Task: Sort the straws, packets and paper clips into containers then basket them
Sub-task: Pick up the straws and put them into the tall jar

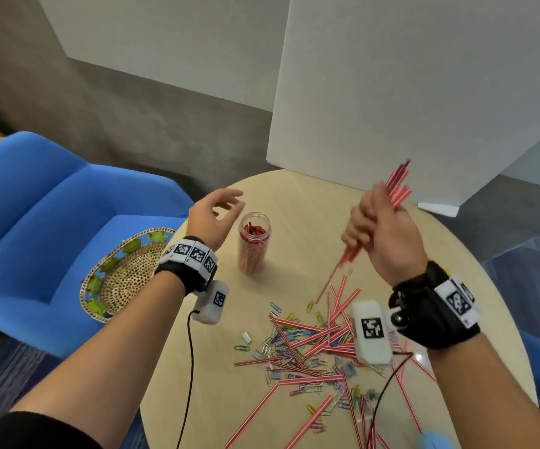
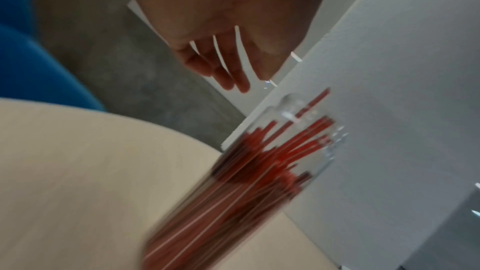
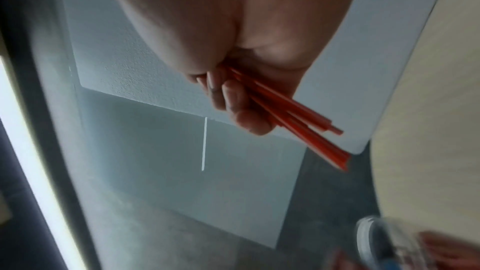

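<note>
A clear jar half full of red-and-white straws stands upright on the round table; it shows blurred in the left wrist view, jar. My left hand hovers just left of the jar's mouth with relaxed fingers, holding nothing. My right hand is raised right of the jar and grips a bundle of straws, their ends sticking out past the fingers, straws. A heap of loose straws, coloured paper clips and small packets lies on the near part of the table.
A woven basket with green leaf trim sits on the blue armchair left of the table. White foam boards stand behind the table's far edge. Cables hang from both wrist cameras over the table.
</note>
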`<state>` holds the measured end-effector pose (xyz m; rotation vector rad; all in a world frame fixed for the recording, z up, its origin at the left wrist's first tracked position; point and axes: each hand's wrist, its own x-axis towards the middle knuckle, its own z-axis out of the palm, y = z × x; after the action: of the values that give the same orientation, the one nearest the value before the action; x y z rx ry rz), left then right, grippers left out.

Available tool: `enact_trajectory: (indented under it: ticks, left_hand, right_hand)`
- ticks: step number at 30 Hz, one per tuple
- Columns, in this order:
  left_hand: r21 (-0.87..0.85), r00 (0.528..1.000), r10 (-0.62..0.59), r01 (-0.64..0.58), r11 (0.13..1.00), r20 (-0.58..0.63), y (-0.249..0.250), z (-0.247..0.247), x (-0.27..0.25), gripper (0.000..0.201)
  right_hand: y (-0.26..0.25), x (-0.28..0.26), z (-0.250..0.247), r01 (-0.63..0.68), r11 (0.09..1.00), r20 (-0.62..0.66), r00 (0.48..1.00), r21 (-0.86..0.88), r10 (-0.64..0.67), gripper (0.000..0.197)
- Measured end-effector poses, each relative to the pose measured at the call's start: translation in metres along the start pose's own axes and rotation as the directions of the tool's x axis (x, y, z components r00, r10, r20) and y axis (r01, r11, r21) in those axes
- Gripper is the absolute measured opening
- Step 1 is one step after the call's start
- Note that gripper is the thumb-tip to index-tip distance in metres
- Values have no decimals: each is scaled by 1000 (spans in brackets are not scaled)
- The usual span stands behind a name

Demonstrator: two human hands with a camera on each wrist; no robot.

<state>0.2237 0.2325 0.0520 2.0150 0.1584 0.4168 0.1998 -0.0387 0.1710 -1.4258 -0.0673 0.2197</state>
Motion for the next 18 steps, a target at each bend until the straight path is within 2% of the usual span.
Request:
enact_trajectory:
  ticks: [2,3,5,6,8,10,13,18]
  left_hand:
    - [51,985,-148,153,987,-87,-28,1,-12,18]
    - [132,968,-234,244,961,-86,-46,2,-20,24]
    - [374,909,-416,395,839,-28,-78,2,-37,45]
    - [489,868,-497,432,758,6,-90,1,-46,56]
    - [663,802,-595,414,623,58,-104,-1,-63,77]
    - [741,797,-600,358,568,74,-112,-1,-74,90]
    - [739,801,-595,363,567,63,-116,2,-74,94]
    - [759,789,-610,355,546,70,-114,3,-71,96]
  right_hand:
    - [-15,23,24,85,979,16,996,184,-89,47]
    - [-19,34,36,120,967,14,992,225,-126,47]
    - [-19,54,59,176,965,11,983,195,-182,46]
    - [-16,62,69,194,970,15,980,145,-198,46]
    - [-1,75,86,196,981,24,980,2,-196,46]
    - [20,85,96,196,960,37,981,-198,-193,46]
    - [55,97,97,237,843,95,971,-483,-219,47]
    - [92,101,89,286,688,235,957,-667,-170,30]
